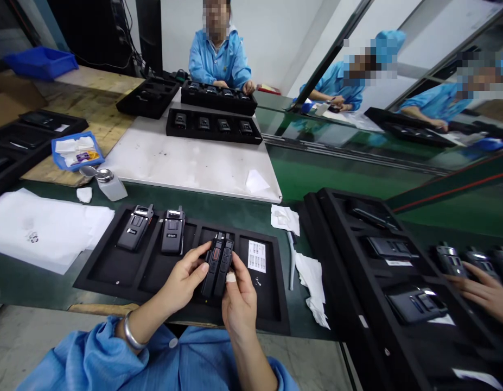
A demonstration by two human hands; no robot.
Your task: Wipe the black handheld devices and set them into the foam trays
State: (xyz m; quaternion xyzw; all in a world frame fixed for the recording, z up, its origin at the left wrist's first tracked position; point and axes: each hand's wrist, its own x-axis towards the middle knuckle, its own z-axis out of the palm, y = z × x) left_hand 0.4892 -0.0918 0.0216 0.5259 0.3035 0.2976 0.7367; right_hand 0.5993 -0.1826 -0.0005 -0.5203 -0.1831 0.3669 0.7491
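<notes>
1. two black handheld radios are held side by side over a black foam tray.
2. the left hand and right hand both grip them closed.
3. two more radios sit in the tray's slots beside them.

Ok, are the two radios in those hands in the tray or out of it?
Out. The left hand and right hand hold the radios above the black tray, not resting in it.
</notes>
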